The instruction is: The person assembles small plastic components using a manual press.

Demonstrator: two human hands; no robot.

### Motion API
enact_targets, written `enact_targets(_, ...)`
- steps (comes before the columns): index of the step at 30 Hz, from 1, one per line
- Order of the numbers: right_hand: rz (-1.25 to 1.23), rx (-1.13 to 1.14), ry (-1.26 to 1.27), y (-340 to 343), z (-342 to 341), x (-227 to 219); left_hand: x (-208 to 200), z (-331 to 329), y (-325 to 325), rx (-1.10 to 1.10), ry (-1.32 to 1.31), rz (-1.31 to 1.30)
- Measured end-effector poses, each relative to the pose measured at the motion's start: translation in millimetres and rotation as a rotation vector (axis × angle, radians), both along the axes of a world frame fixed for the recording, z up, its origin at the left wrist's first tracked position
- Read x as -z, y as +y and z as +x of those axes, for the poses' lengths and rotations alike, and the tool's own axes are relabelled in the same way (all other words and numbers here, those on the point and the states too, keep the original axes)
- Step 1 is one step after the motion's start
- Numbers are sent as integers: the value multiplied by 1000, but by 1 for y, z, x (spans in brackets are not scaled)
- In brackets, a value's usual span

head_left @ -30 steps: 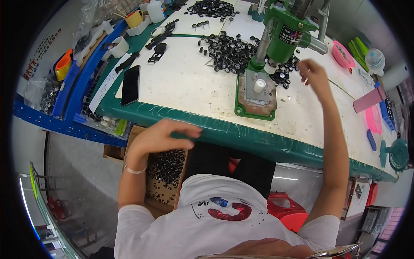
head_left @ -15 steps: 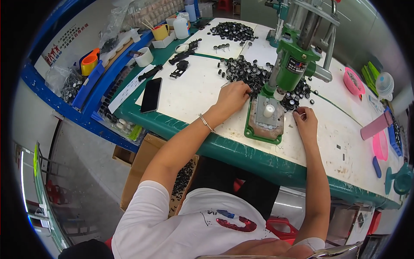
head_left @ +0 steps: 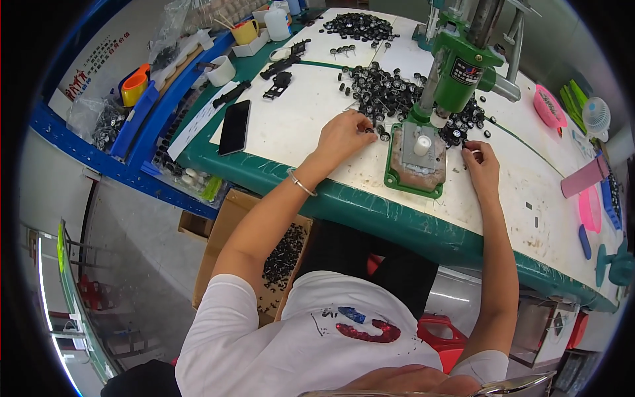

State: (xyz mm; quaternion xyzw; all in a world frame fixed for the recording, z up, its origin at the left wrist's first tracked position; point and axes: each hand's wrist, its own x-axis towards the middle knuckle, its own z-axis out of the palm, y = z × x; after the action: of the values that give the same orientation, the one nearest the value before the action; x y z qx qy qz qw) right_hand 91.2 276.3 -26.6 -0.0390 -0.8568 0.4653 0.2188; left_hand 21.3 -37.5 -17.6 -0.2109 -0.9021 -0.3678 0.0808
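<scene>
Now | left hand [head_left: 340,140], right hand [head_left: 485,171]: fingers [head_left: 360,121] curled, grip unclear | one press [head_left: 451,91] between | many wheels [head_left: 385,96]

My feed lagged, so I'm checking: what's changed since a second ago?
The left hand went forward and right, from in front of the table to the black wheels left of the green press. The right hand drew back toward the table's near edge, closer to the press. Whether either took hold of a wheel is too small to tell. The press, its white cylinder and the phone stayed put.
</scene>
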Motion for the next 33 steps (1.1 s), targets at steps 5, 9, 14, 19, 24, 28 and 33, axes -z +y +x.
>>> enact_targets(5, 56, -2, 19, 1, -2, 7, -9, -10, 0, 8, -56, -45)
enact_targets(9, 39, -1, -6, 0, -2, 4, -32, -25, -6, 75, -17, -21)
enact_targets(14, 9, 8, 37, 2, 1, 3, -77, -37, 2, 143, -12, -19)
enact_targets(19, -4, -30, 112, 2, 2, 0, -58, -24, 5, 257, -324, 560)
enact_targets(24, -112, -254, 43, -31, 7, -26, -27, 11, 18, 229, -407, 775)
enact_targets(28, -23, -389, 109, -66, 16, -48, -15, 19, 25, 229, -447, 889)
enact_targets(33, -34, -361, 139, -84, 13, -39, 0, 24, 9, 172, -608, 947)
